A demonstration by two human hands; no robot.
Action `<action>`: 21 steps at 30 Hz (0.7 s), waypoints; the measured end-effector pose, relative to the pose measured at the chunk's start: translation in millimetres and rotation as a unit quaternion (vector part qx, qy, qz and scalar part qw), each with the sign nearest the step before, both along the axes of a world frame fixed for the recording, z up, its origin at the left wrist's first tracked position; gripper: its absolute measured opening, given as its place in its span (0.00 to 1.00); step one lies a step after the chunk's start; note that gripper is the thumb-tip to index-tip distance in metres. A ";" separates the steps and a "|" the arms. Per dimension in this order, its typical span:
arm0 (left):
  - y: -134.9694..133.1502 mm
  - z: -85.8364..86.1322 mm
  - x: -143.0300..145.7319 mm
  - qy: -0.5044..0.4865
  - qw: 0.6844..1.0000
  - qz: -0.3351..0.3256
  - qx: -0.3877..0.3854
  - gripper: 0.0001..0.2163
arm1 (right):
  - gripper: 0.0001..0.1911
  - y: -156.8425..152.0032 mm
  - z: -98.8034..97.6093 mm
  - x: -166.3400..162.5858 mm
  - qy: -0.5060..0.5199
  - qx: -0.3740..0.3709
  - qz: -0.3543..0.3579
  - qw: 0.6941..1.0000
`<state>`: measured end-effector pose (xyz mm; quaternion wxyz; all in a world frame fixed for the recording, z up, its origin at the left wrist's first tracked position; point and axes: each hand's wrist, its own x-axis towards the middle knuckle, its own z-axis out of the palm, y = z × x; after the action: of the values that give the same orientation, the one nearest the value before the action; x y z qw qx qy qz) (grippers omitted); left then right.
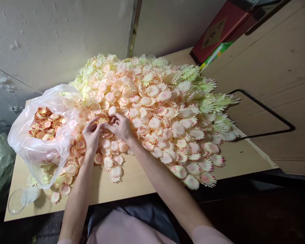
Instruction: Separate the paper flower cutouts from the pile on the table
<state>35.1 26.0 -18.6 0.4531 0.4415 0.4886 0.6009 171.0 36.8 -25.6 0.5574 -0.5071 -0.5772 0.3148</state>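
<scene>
A big heap of pale yellow, pink and white flower-shaped pieces [155, 101] covers a wooden table [132, 179]. My left hand [91, 135] and my right hand [120, 128] meet at the heap's near left edge, fingertips pinched together on one small orange-centred flower piece [103, 121]. Both hands rest on the loose pieces. A clear plastic bag [40, 135] of orange-red flower pieces lies open just left of my left hand.
A clear glass [19, 201] lies at the table's front left corner. A black metal frame [266, 115] and cardboard panels stand to the right. A red box [221, 30] leans at the back right. A grey wall rises behind.
</scene>
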 end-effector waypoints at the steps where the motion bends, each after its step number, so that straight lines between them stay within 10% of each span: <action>1: 0.1 -0.5 -0.4 0.002 1.000 -0.004 0.005 0.21 | 0.21 -0.5 0.3 0.4 -0.018 0.012 0.005 1.000; 8: 3.1 -5.0 -1.9 0.012 1.000 0.010 0.014 0.17 | 0.26 -2.1 1.3 2.1 -0.026 0.069 0.070 0.995; 13: 2.9 -4.7 0.2 -0.005 1.000 0.022 -0.015 0.18 | 0.11 -3.9 -0.9 -0.6 -0.049 0.112 0.042 0.992; 21: -3.1 4.5 3.6 0.095 0.994 -0.033 0.041 0.13 | 0.18 -3.8 2.3 1.5 -0.051 0.060 -0.038 0.996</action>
<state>38.7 22.9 -14.1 0.4059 0.5301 0.4896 0.5608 172.5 33.0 -23.3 0.5680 -0.5096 -0.6031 0.2324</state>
